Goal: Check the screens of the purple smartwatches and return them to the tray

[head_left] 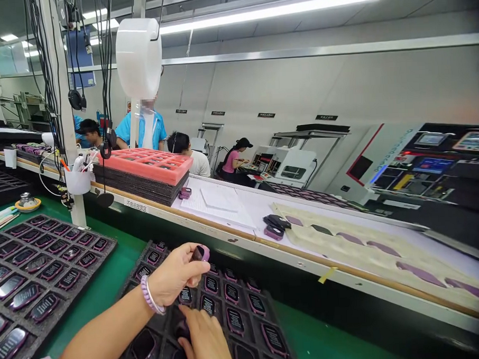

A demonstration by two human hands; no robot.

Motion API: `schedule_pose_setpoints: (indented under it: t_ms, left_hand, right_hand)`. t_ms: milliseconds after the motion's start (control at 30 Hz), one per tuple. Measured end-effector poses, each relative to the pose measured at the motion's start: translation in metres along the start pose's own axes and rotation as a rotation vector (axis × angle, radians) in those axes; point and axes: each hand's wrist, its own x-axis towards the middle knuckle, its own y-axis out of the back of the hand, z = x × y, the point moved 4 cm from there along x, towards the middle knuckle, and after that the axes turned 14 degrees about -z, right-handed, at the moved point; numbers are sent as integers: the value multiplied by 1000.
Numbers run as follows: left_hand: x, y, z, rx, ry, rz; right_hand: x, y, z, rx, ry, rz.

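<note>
My left hand [178, 272], with a beaded band on its wrist, is raised above the near foam tray and closed on a purple smartwatch case [203, 253] between thumb and fingers. Lower down, my right hand [206, 337] reaches into the dark foam tray [160, 323]. Its thumb and index finger are round another dark purple smartwatch case [181, 329], mostly hidden by the fingers. Around it, several purple cases sit in the tray's slots, such as a watch case [234, 320] with lit white text and a watch case [143, 346] with a dark screen.
A second foam tray [104, 259] of watch cases lies left on the green bench [118, 227]. The raised shelf [234, 238] beyond carries a red foam tray [147, 162], papers [216, 201], loose cases [275, 228] and a beige cloth. Cables hang by the post. People sit and stand behind.
</note>
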Motion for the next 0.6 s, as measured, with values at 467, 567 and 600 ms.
schedule_pose_setpoints:
  t_ms: [467,567,600]
  left_hand:
    - [-26,-11,53,20,-200,137]
    - [-35,-24,58,-10,-285,177]
    - [-36,-27,58,-6,-304,172]
  right_hand:
    - [-27,130,-18,1167,198,452]
    - [-36,146,-11,1265,197,543]
    - [-36,147,-6,1296,201,544]
